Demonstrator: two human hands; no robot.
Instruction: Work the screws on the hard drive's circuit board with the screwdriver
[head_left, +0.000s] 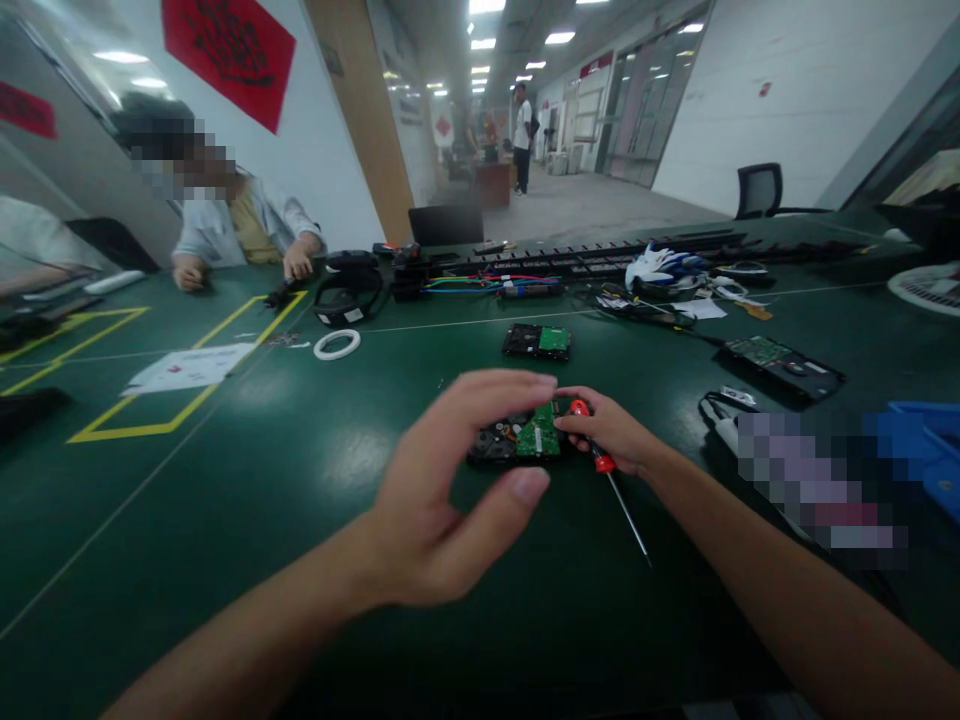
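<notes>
A hard drive [538,436] with a green circuit board lies on the table before me. My left hand [431,500] hovers on the near side of it, thumb and fingers spread in a C shape with nothing between them, hiding part of the drive. At the drive's right edge is my right hand [616,436], its fingers curled round the red handle of a screwdriver [603,463]. The metal shaft points down toward me, its tip away from the drive. My right fingertips are at the board's edge; whether they touch it I cannot tell. Just behind sits another hard drive [537,341].
A third drive-like unit [784,366] with a circuit board lies at right, near a blue bin [926,450]. Across the back are cables, white-and-blue gloves [664,268] and long black strips [577,265]. A tape roll [337,345] lies left. A person [251,220] sits across the table [285,530].
</notes>
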